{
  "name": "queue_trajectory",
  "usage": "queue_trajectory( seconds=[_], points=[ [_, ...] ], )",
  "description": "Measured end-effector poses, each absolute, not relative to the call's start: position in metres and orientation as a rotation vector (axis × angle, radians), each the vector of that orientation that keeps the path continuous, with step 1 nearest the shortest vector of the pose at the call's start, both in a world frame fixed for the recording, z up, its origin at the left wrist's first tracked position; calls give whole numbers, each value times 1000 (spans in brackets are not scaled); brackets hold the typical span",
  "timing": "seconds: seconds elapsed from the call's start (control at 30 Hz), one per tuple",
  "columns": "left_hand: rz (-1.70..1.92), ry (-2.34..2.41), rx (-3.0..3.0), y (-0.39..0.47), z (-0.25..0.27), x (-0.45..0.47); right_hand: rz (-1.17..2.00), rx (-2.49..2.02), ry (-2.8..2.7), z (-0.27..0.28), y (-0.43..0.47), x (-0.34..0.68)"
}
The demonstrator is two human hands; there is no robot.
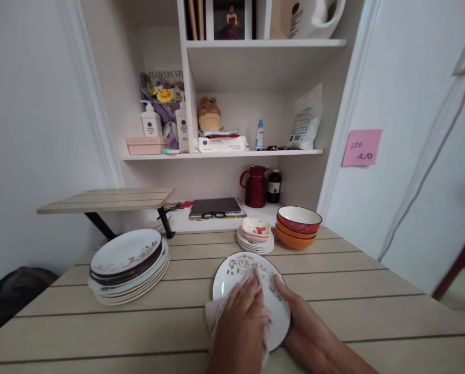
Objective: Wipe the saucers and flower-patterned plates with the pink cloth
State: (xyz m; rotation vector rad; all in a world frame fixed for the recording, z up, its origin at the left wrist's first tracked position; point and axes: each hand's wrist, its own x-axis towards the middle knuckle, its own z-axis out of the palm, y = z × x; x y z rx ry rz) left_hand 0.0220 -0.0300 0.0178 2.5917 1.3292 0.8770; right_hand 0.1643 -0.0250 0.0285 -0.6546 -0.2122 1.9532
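A white plate point(273, 311) with a dark rim and a grey floral pattern is held tilted up over the table in front of me. My right hand point(304, 322) grips its right edge, thumb on the face and the other fingers behind. Over the middle of the plate, my left hand point(240, 319) presses a pale pink cloth point(215, 313) against the surface. Part of the cloth bunches above the fingertips, and some hangs past the plate's left edge. The lower left of the plate is hidden by the left hand and cloth.
On the slatted table point(193, 337), stacked plates point(127, 252) stand left, beside a small raised shelf point(107, 200). Behind my plate are small dishes point(255, 236) and stacked bowls point(299, 227). A red jug point(255, 187), dark bottle point(274, 186) and laptop point(216, 206) sit farther back.
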Motion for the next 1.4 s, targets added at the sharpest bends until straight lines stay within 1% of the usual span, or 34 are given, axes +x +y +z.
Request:
queue_trajectory(
  seconds=[0.07,0.13,0.27,0.37,0.47,0.63,0.73,0.9,1.03,1.1,1.23,1.3,1.4],
  points=[
    [832,1268,2600,-30,26,19,1946,-685,-242,29,-27,161],
    [820,1308,2596,-26,32,13,1931,-708,-250,30,-28,159],
    [830,1625,2519,-15,33,1,1927,-735,-208,30,-26,159],
    [788,1721,2530,-15,29,1,1938,-679,-178,27,-24,161],
    [774,1598,2586,-26,26,11,1935,-644,-191,25,-23,162],
    [747,1153,2751,-37,29,23,1911,-655,-276,24,-26,162],
    [803,1278,2731,-28,30,17,1918,-651,-310,25,-27,159],
    [962,1790,2526,-14,25,1,1923,-680,-276,28,-29,156],
    [1073,1941,2387,-17,19,-2,1930,-674,-230,30,-29,157],
    [1211,1910,2236,-17,17,-1,1924,-647,-212,31,-29,158],
    [1551,1679,1765,-15,25,-2,1886,-657,-222,32,-29,155],
    [1571,1556,1508,-15,34,-4,1872,-653,-246,32,-30,154],
    [1459,1361,1210,-17,45,-9,1886,-602,-270,31,-30,154]
  ],
)
